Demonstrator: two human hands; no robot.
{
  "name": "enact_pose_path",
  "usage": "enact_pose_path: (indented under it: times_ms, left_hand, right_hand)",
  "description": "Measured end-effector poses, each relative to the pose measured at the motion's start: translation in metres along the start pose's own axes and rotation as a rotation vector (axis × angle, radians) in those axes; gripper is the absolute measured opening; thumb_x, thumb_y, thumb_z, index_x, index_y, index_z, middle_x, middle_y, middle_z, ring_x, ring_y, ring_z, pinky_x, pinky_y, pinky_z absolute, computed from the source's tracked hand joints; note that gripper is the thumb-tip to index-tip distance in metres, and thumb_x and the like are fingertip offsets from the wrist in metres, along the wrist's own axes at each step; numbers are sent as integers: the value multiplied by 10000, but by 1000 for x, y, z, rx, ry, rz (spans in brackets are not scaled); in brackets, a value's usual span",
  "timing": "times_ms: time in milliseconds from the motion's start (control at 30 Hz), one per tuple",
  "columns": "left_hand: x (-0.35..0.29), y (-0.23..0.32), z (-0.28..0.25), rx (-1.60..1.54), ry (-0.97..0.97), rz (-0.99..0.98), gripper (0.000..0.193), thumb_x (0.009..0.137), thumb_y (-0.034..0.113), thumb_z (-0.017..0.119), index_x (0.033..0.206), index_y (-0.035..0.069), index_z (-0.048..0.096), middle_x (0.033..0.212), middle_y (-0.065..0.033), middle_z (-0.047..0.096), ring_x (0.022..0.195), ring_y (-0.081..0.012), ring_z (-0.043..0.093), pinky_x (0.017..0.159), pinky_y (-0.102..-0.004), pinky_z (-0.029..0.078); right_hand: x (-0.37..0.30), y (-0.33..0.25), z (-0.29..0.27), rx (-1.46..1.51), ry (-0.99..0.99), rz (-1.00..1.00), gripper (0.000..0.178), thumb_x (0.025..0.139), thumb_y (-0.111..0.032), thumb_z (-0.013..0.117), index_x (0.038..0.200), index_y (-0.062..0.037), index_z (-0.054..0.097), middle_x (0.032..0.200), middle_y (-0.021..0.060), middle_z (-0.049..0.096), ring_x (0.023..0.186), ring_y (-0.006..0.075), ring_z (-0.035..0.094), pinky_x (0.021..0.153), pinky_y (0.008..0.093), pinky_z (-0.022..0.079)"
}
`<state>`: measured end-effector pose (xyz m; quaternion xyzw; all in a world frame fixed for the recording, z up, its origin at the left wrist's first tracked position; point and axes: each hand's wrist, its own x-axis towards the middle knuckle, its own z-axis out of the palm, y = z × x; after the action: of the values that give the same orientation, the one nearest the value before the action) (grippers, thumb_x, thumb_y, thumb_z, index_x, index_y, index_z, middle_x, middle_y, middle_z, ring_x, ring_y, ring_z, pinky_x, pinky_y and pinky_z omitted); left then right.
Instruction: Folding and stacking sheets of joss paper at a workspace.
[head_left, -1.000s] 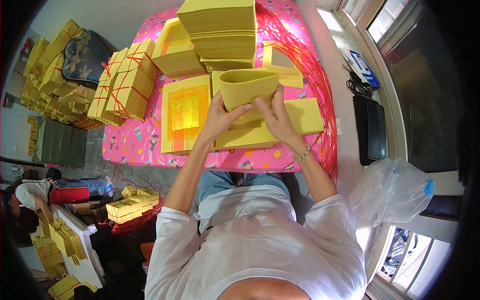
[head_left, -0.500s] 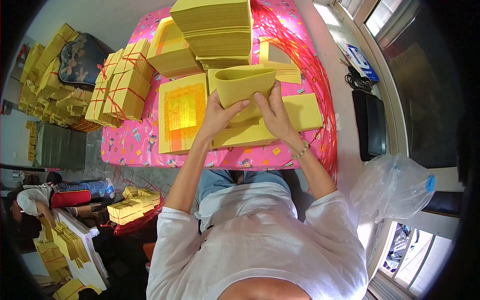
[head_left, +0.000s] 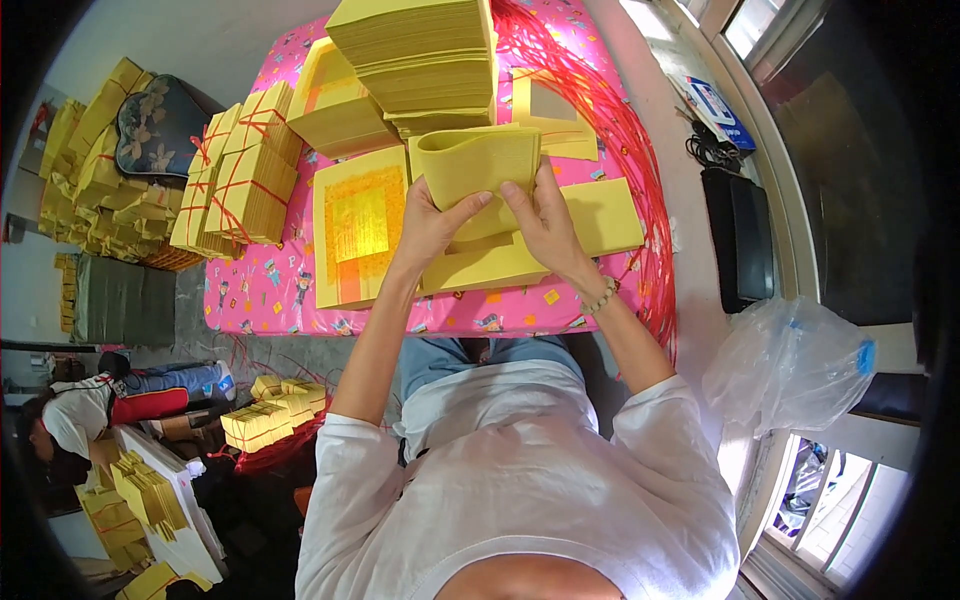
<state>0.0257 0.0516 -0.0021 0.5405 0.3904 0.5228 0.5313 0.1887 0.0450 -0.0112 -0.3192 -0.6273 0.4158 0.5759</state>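
Observation:
Between my left hand and my right hand is a wad of yellow paper, bent over into a loop at its top left. My fingers are behind it and both thumbs press its front face. Under my hands lies a long, low pile of yellow paper. Left of my left hand is a yellow paper stack with an orange and gold square on its top sheet. Just beyond the held wad rises a tall stack of yellow paper.
The table has a pink patterned cover. Tied yellow bundles stand at its left, red strings run along its right side. A plastic bag and a black case lie at right. Another person works at lower left.
Both hands and the folded paper have shifted slightly left in the view. My right fingers have slid a little lower along the paper's edge; the hold continues.

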Motion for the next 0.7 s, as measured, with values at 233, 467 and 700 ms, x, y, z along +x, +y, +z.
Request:
enact_pose_path:
  times_ms: [233,467,700]
  left_hand:
    - [0,-1,0,24,12,20,249,815,61,745,1043,28,652,911,-10,684,745,-57,591,641,-215,480]
    - [-1,1,0,51,15,-29,265,800,50,755,1044,32,652,952,-26,692,839,-92,631,729,-244,509]
    - [-1,16,0,-54,2,190,387,836,59,718,1186,-5,567,1116,-64,639,966,-125,605,859,-265,479]
  right_hand:
    - [0,5,1,74,35,15,362,985,-142,503,1289,25,399,1151,126,563,1068,182,526,920,320,420]
    - [-1,4,0,85,47,44,347,989,-143,500,1286,18,422,1131,105,573,1048,153,532,908,296,427]
    - [2,-8,0,149,62,26,324,998,-130,484,1289,2,431,1127,75,571,1036,130,537,897,276,437]
